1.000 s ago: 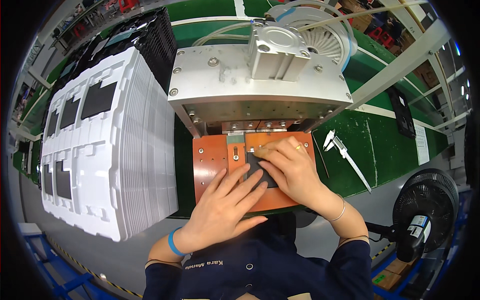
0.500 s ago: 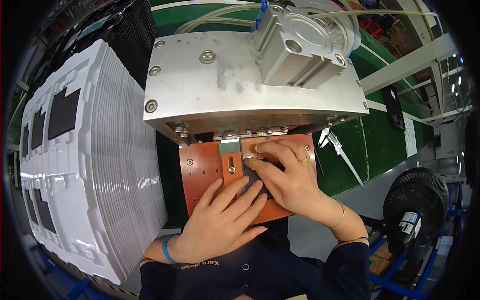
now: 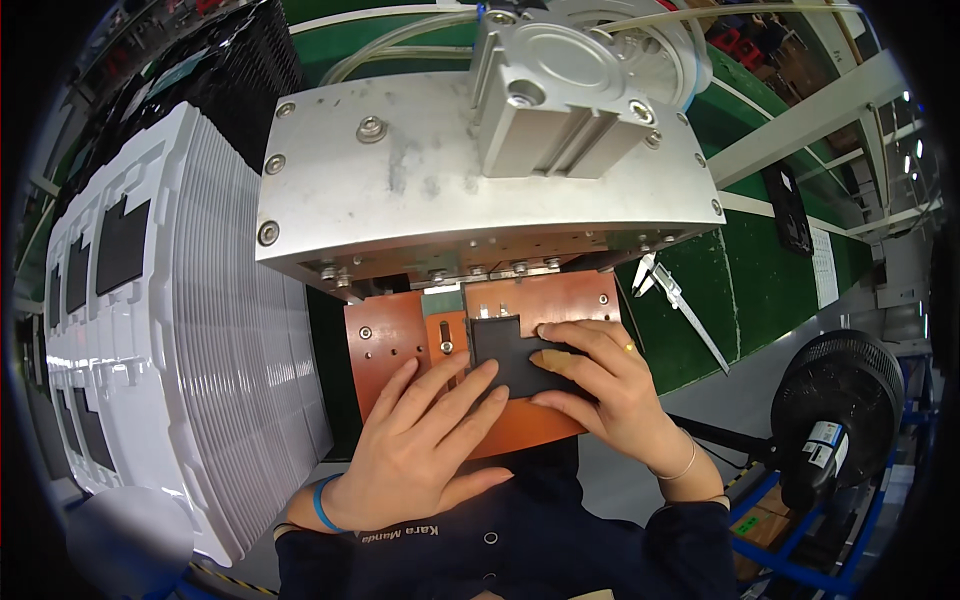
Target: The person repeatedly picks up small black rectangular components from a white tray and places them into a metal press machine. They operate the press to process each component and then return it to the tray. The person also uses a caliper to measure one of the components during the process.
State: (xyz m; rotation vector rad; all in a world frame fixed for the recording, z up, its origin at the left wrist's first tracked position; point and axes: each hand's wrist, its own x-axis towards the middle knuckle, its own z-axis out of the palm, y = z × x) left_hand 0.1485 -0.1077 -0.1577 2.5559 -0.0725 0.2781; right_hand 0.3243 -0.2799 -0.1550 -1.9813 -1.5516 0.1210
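A flat black L-shaped sheet (image 3: pixel 505 362) lies on the orange-brown plate (image 3: pixel 388 328) under the front of a metal press. Its notch faces the upper right. My left hand (image 3: pixel 415 440) is open, with the fingers spread over the plate and their tips at the sheet's left and lower edges. On the other side, my right hand (image 3: pixel 610 385) has its fingers apart and slightly bent. Its fingertips rest on the sheet's right part, and the thumb lies by the lower edge. A narrow orange block (image 3: pixel 446 335) with a slot and a screw sits left of the sheet.
Behind the plate stands the silver press housing (image 3: pixel 420 185) with an air cylinder (image 3: pixel 560 110) on top. Stacked white trays (image 3: pixel 225 330) holding black sheets stand at left. A caliper (image 3: pixel 682 305) lies on the green table (image 3: pixel 700 340). A black fan (image 3: pixel 835 430) stands at right.
My right hand has drawn back toward me and right, uncovering the sheet's upper part and two small metal tabs behind it. My left hand stays by the left edge. The view has shifted slightly.
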